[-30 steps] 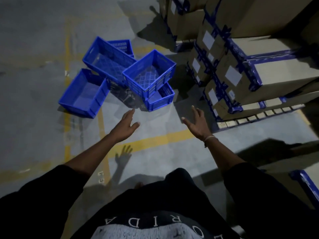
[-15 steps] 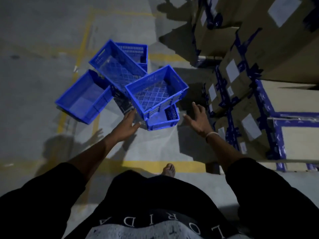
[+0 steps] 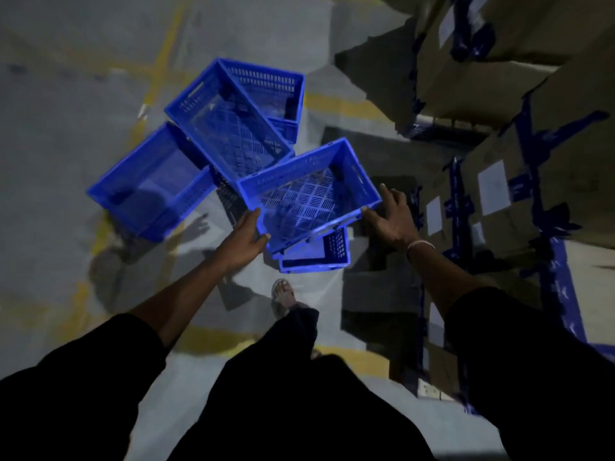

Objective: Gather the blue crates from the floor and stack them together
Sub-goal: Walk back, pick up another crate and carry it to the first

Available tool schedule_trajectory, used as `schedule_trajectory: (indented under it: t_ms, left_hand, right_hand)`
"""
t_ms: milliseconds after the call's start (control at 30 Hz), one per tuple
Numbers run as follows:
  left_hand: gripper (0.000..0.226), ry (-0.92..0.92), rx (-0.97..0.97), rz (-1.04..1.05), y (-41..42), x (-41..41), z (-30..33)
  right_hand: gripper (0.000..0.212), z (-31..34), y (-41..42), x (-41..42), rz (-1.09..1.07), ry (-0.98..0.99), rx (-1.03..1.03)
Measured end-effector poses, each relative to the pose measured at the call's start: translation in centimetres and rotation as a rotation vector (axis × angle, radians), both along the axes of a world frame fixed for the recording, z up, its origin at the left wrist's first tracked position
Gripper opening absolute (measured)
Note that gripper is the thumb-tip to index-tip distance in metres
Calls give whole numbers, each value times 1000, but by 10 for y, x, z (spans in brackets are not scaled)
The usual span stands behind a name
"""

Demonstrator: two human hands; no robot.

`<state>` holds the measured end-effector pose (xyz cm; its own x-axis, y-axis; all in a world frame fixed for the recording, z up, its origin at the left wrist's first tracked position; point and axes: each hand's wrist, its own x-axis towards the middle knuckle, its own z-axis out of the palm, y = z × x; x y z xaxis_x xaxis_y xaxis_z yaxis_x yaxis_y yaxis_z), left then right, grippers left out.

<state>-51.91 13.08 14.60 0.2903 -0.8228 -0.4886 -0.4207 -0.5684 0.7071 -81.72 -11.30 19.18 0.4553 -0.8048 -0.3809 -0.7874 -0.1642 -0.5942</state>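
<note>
Several blue plastic crates lie jumbled on the grey floor. The nearest crate (image 3: 309, 194), with a slotted bottom, sits tilted on a smaller crate (image 3: 316, 257). A long crate (image 3: 229, 128) leans behind it, over a far crate (image 3: 276, 91). Another crate (image 3: 149, 184) stands to the left. My left hand (image 3: 244, 241) touches the nearest crate's near-left corner with spread fingers. At the crate's right corner is my right hand (image 3: 392, 217), its thumb on the rim and its fingers straight along the wall.
Stacked cardboard boxes (image 3: 499, 194) bound with blue tape fill the right side, close to the crates. Yellow lines (image 3: 159, 68) cross the floor. My sandalled foot (image 3: 283, 294) stands just before the smaller crate.
I have stepped closer to the pile. Both hands have reached forward from open air and now touch the nearest crate's two near corners.
</note>
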Motion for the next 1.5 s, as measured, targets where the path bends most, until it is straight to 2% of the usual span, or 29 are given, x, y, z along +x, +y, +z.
schedule_trajectory:
  t_ms: [67,200,400,600,700,767,900,1067,1167,1233,1400,1500]
  left_hand:
    - [79,-5,32,27,-27,16,-31]
    - [73,-63,73,94,-77,19,-51]
    - [71,-70,195,229,-118,30,-138]
    - [77,-179,300,480,-153,34,-235]
    - [84,-210,313,531,-161,35,-281]
    - [79,-213,303,605,-165,33,-302]
    - [76,-300,256,670,-166,31,-328]
    - [80,-311,192,671,-147,42,-350]
    - [78,-340,143,613,-137,46,-333]
    - [76,-341,107,559,-130,49,-312]
    - [76,-346,174,511,-110,62,-234]
    - [76,-391,140,440,-89,63,-183]
  right_hand:
    - [87,-24,-33,19,12,16,8]
    - [84,-79,-93,47,60,86,21]
    - [83,-176,-170,77,95,207,39]
    - [95,-261,-236,97,212,333,28]
    - [96,-307,-261,104,267,334,33]
    - [100,-332,-272,108,282,321,53]
    - [83,-363,-288,121,280,315,42]
    - [93,-362,-291,127,281,302,1]
    - [82,-344,-288,124,309,317,-39]
    - [74,-327,-285,122,332,356,-80]
    - [77,-250,-266,115,403,390,-130]
    - [76,-196,-251,115,460,402,-163]
